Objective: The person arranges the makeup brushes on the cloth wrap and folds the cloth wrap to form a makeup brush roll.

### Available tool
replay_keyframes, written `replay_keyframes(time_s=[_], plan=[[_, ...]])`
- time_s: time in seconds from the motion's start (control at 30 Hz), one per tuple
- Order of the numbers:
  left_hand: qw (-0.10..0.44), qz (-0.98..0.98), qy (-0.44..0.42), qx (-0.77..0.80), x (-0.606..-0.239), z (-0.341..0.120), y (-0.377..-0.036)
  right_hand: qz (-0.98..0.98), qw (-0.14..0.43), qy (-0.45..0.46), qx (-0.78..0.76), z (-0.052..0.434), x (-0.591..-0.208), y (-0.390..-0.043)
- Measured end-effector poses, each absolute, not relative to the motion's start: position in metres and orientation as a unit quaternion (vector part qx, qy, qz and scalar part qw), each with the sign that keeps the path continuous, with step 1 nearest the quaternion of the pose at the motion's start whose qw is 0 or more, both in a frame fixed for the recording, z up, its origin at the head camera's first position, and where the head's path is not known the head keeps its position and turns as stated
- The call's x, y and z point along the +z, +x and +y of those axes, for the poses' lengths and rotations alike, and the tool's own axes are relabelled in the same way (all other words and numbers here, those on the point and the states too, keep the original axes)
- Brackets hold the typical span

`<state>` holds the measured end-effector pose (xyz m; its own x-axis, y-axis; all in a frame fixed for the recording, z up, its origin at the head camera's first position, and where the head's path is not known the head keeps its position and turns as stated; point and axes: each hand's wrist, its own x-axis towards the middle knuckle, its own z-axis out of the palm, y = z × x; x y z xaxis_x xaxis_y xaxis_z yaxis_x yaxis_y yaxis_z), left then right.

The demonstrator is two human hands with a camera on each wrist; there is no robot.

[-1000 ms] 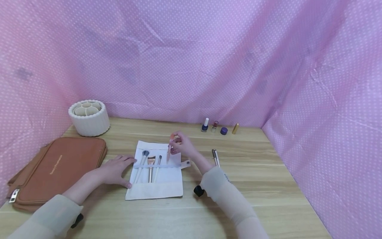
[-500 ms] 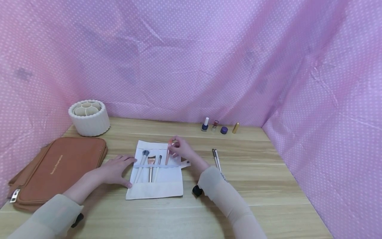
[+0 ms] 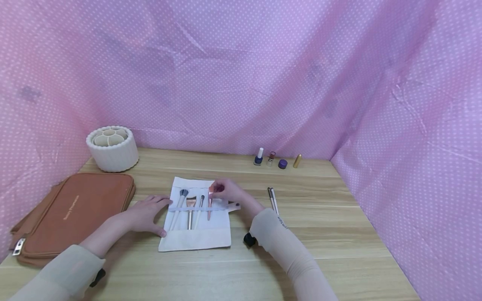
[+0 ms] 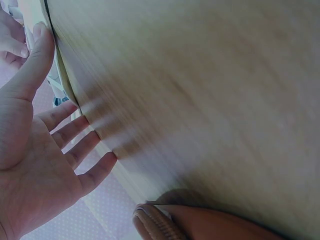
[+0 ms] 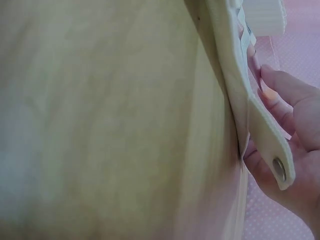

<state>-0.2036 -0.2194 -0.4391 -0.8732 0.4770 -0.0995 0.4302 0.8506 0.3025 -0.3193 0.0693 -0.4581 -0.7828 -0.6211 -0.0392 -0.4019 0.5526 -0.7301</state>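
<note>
Now, right grip round pink brush (left grip loose, at white pouch).

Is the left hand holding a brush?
No, the left hand touches the white roll, and the right hand holds the pink brush.

On my feed the broadest lane is bare wood along the desk's right edge, with two loose brushes standing between it and the right hand. That hand, pinching a pink brush, blocks the far right part of the brush roll; the left hand covers its left edge. Behind the roll I could pass — up to the nail polish near the far edge. A brown case obstructs the left edge, a white container the far left corner.
</note>
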Motion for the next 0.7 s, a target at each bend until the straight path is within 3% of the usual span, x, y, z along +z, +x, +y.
replay_keyframes(time_s=[0.53, 0.7], plan=[[0.082, 0.959, 0.234, 0.139, -0.4416, -0.2196, -0.2037, 0.887, 0.197, -0.272, -0.318, 0.0689, -0.4618, -0.3119], [0.081, 0.960, 0.233, 0.137, -0.4412, -0.2196, -0.2036, 0.886, 0.180, -0.297, -0.306, 0.0691, -0.4580, -0.3125]])
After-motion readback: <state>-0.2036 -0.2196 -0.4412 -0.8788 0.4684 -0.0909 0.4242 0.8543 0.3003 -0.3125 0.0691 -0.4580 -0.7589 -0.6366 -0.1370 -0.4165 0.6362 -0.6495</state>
